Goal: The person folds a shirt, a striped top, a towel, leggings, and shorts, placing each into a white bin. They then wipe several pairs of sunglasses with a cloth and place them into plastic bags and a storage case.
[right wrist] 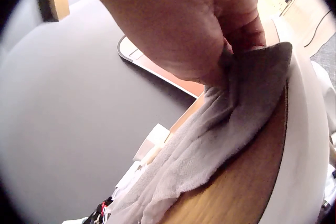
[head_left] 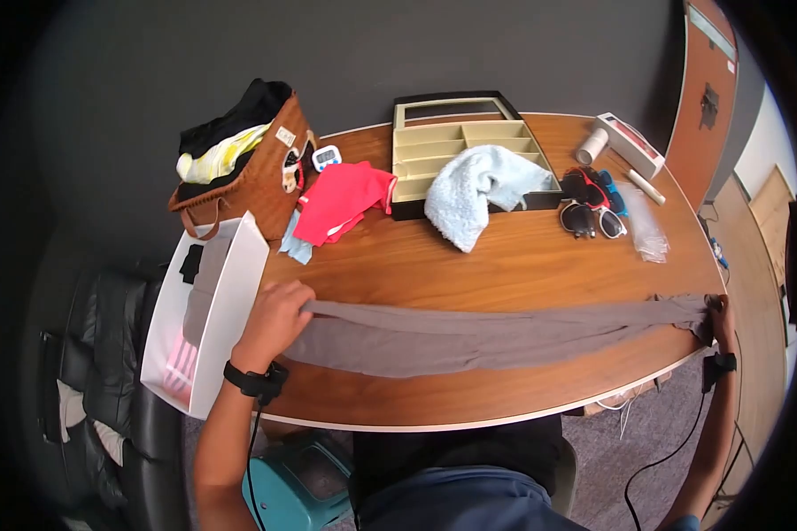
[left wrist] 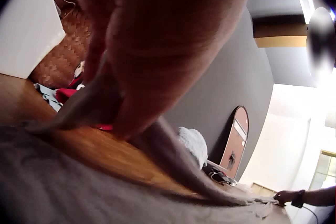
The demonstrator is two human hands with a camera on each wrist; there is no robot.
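Note:
A long strip of thin grey cloth (head_left: 469, 341) stretches sideways across the front of the wooden table. My left hand (head_left: 274, 319) pinches its left end beside the white box; in the left wrist view, the cloth passes between the thumb and fingers of the left hand (left wrist: 152, 50). At the table's right edge, my right hand (head_left: 723, 320) grips the other end, which is bunched there. The right wrist view shows the right hand (right wrist: 194, 29) with its fingertips on the grey cloth (right wrist: 210, 140), a dark corner of it sticking out past them.
A white box (head_left: 239, 292) with folded clothes stands at left, before a brown basket (head_left: 270, 168) of clothes. Behind the cloth lie a red garment (head_left: 341, 203), a divided case (head_left: 425, 146) with a fluffy light-blue cloth (head_left: 474, 190), sunglasses (head_left: 584, 188) and plastic bags (head_left: 644, 226).

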